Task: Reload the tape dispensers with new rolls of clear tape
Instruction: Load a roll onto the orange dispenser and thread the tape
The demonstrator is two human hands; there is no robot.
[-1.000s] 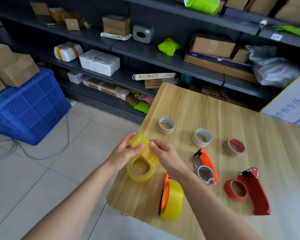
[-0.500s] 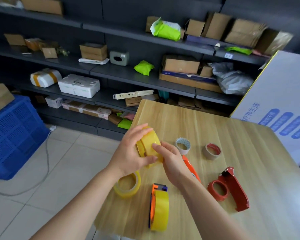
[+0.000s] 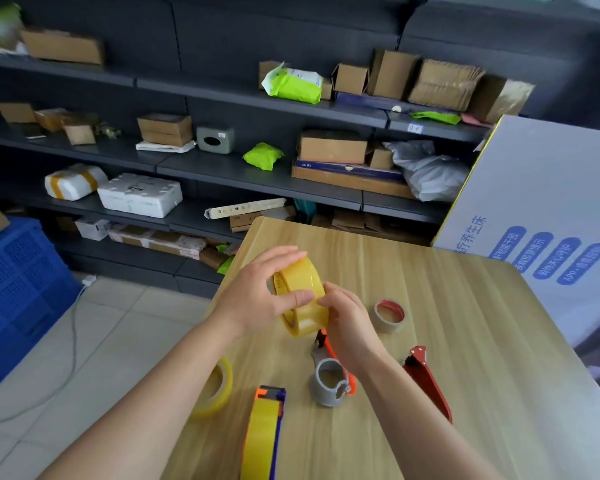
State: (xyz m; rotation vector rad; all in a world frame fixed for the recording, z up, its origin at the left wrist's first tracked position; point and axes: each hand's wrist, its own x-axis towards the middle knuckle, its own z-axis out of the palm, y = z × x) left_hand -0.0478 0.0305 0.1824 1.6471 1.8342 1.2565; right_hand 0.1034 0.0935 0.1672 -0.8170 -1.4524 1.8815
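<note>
Holding roll [image 3: 305,278] on edge between our hands above table [image 3: 465,341]: left hand [image 3: 253,303] grips it, fingers over top, thumb across front; right hand [image 3: 350,323] pinches its right side. Orange dispenser [image 3: 329,379] lies on table just under our right wrist.

Three tape dispensers [image 3: 329,382] [image 3: 428,382] [image 3: 262,438], two loose tape rolls [image 3: 303,282] [image 3: 219,393], one cardboard core [image 3: 389,315].

The white carton [image 3: 548,188] reads "养生床"; one blue pill [image 3: 582,264] says "APP" (others too blurred).
</note>
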